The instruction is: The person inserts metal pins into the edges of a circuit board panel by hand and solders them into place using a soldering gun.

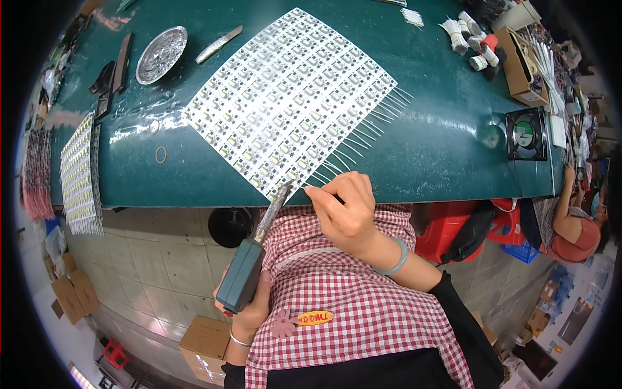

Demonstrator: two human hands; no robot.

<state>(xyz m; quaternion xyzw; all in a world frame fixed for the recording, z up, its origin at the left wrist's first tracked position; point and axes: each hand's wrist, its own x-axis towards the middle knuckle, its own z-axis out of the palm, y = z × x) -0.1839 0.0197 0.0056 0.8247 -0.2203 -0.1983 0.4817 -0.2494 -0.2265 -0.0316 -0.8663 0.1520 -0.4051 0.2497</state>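
A white LED circuit-board panel [291, 97], covered in rows of small chips, lies at a slant on the green table. Short white wires [356, 139] stick out along its right edge. My left hand [256, 305] is closed round the dark grey handle of a soldering gun [240, 275]. The gun's metal tip meets the panel's near corner. At that same corner my right hand [348, 211] is pinched, thumb and forefinger together, on the end of a thin white wire.
A silver bowl [162, 55], a knife-like tool [219, 44] and rubber bands [161, 154] lie left of the panel. More LED panels [81, 175] hang over the table's left edge. Wire bundles [479, 45], a cardboard box [521, 68] and a small fan [526, 134] stand right. A co-worker [573, 227] sits far right.
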